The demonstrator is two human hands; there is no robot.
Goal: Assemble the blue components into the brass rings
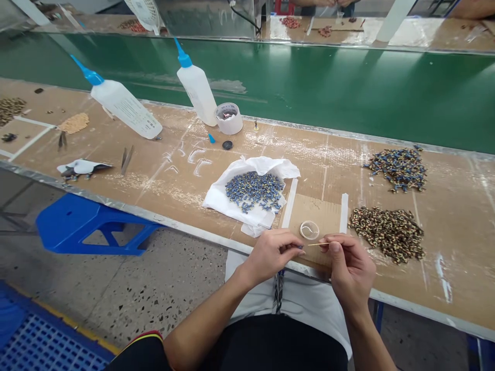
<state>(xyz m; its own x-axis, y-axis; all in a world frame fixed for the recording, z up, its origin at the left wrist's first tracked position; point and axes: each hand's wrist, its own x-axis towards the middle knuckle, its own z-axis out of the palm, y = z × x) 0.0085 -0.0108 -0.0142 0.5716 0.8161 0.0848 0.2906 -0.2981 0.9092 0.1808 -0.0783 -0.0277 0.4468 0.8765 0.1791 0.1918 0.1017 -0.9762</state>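
Near the table edge, my left hand (275,252) is closed in a pinch on a small blue part (300,247), mostly covered by the fingers. Opposite it, my right hand (352,268) grips a thin wooden toothpick (317,244), its tip pointing at the blue part. Just beyond the fingertips sits a small round clear dish (310,230) with a whitish streak in it. A pile of tiny blue parts (255,189) lies on a white cloth (217,195) to the left. On the right are a pile of blue-and-dark pieces (398,169) and a pile of small brown-black pieces (388,234).
Two white bottles with blue nozzles, one tilted (126,108) and one steeper (198,93), stand by a tape roll (228,118). Tweezers (126,161) lie left. A green belt (309,85) runs behind; a blue stool (88,226) is below. Another person's hands show far back.
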